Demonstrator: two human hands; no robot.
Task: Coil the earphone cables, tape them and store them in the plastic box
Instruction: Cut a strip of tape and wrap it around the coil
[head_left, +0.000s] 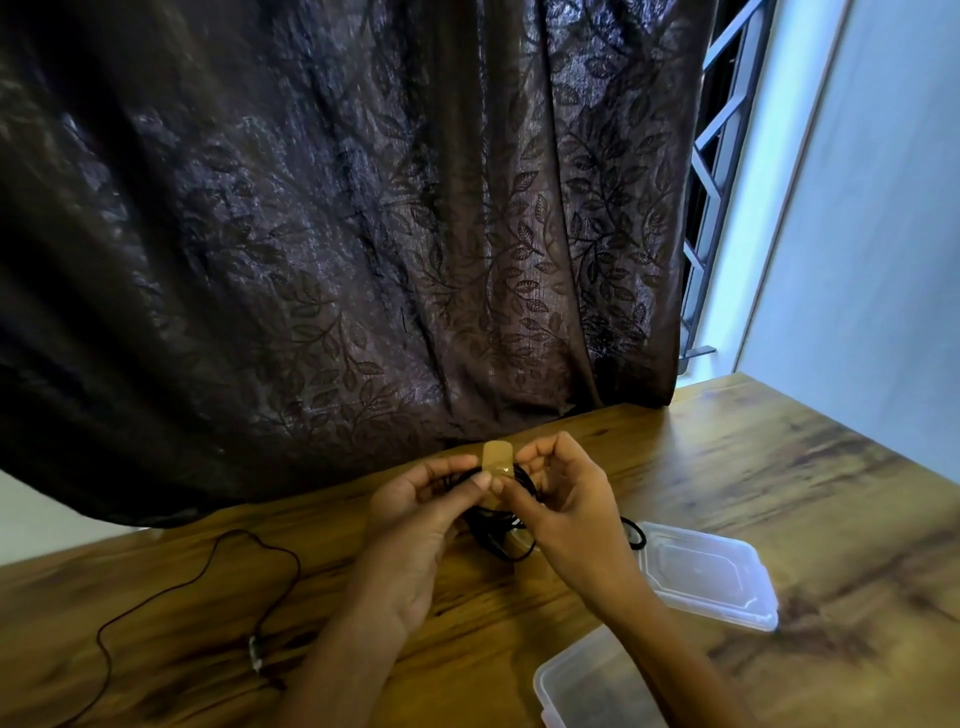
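My left hand (415, 512) and my right hand (558, 501) meet above the wooden table, both pinching a coiled black earphone cable (452, 475). A piece of brownish tape (497, 460) stands up between my fingertips, wrapped on the coil. More black cable (498, 535) lies bundled on the table just beneath my hands. A second earphone cable (208, 571) lies loose and uncoiled on the table to the left. The clear plastic box (576, 675) sits at the bottom edge, partly hidden by my right forearm.
The box's clear lid (711, 571) lies on the table to the right of my hands. A dark leaf-patterned curtain (363, 234) hangs over the table's far edge. The wooden table (779, 467) extends right toward a wall and a barred window (717, 156).
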